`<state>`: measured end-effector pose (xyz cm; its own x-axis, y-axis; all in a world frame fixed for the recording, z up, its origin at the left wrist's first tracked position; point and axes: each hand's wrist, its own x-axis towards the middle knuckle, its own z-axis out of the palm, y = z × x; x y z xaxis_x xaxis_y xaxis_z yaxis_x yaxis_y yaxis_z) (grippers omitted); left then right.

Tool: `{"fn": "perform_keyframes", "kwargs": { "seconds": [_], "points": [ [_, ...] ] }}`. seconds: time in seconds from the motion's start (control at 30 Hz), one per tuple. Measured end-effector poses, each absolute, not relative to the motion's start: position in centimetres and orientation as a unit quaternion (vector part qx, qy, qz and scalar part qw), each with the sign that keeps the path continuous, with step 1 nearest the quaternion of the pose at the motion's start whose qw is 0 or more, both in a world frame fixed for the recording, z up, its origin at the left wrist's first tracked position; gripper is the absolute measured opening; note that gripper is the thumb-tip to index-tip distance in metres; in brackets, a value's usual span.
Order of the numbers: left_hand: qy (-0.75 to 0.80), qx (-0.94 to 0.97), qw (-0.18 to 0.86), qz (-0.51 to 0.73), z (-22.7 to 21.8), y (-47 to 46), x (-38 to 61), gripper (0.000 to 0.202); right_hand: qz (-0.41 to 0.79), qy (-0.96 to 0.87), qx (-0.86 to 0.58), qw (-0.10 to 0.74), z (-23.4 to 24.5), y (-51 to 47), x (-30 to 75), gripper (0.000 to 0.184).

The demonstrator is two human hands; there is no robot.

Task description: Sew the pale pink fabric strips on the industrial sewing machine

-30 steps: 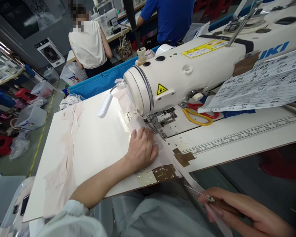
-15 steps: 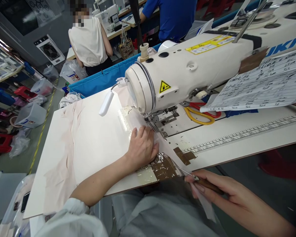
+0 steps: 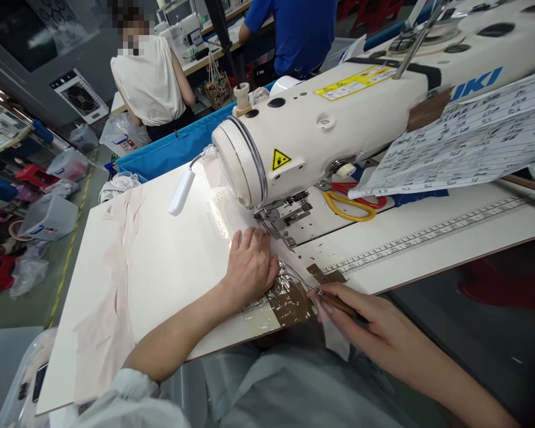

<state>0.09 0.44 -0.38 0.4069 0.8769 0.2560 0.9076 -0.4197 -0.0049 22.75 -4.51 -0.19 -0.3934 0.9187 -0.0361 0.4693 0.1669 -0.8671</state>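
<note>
My left hand (image 3: 249, 267) lies flat, fingers together, pressing a narrow pale fabric strip (image 3: 289, 266) onto the white table just in front of the sewing machine's presser foot (image 3: 280, 226). My right hand (image 3: 374, 330) is closed on a thin pointed tool with a brown wooden handle (image 3: 334, 300), its metal tip reaching toward the strip beside my left fingers. The strip's end hangs off the table edge under my right hand. The white sewing machine (image 3: 330, 128) stands over the strip.
Yellow and red scissors (image 3: 352, 205) lie behind the needle area. A printed sheet (image 3: 463, 145) rests on the machine. Pale pink fabric (image 3: 111, 279) drapes over the table's left side. A lamp (image 3: 181, 190) hangs left of the machine. Two people sit at the back.
My right hand has come up and left from below the table edge, bringing the tool's tip onto the strip near my left hand. My left hand has stayed pressing the fabric.
</note>
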Motion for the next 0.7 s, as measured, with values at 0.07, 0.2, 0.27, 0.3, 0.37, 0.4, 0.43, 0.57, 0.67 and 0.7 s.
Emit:
{"fn": "perform_keyframes", "kwargs": {
  "seconds": [0.07, 0.2, 0.27, 0.3, 0.37, 0.4, 0.43, 0.57, 0.67, 0.7],
  "points": [
    [-0.530, -0.837, 0.086, -0.104, -0.4, 0.7, 0.1, 0.035, 0.479, -0.696, -0.467, 0.260, -0.7, -4.6, 22.6, 0.038],
    [-0.536, -0.834, 0.106, -0.075, -0.2, 1.4, -0.1, 0.032, 0.609, -0.516, -0.510, 0.320, -1.4, -6.1, 21.6, 0.054],
    [-0.544, -0.830, 0.106, -0.067, 0.0, 1.7, -0.2, 0.032, 0.675, -0.411, -0.518, 0.327, -1.4, -7.3, 20.9, 0.059],
    [-0.546, -0.829, 0.104, -0.068, 0.0, 1.7, -0.3, 0.033, 0.697, -0.375, -0.517, 0.324, -1.3, -7.9, 20.7, 0.059],
    [-0.547, -0.828, 0.097, -0.076, 0.1, 1.6, -0.4, 0.033, 0.717, -0.344, -0.516, 0.319, -1.1, -8.8, 20.4, 0.060],
    [-0.545, -0.829, 0.094, -0.080, 0.2, 1.5, -0.4, 0.032, 0.717, -0.345, -0.516, 0.317, -1.1, -9.1, 20.4, 0.061],
    [-0.543, -0.831, 0.091, -0.082, 0.2, 1.4, -0.5, 0.032, 0.711, -0.355, -0.520, 0.313, -1.1, -9.2, 20.5, 0.062],
    [-0.536, -0.837, 0.080, -0.082, 0.4, 1.0, -0.5, 0.037, 0.642, -0.460, -0.538, 0.295, -1.8, -9.0, 21.2, 0.054],
    [-0.538, -0.835, 0.071, -0.085, 0.4, 1.0, -0.5, 0.037, 0.549, -0.577, -0.529, 0.291, -2.5, -8.7, 21.9, 0.042],
    [-0.540, -0.834, 0.067, -0.086, 0.4, 1.1, -0.5, 0.036, 0.512, -0.613, -0.523, 0.297, -2.7, -8.7, 22.0, 0.038]
  ]
}}
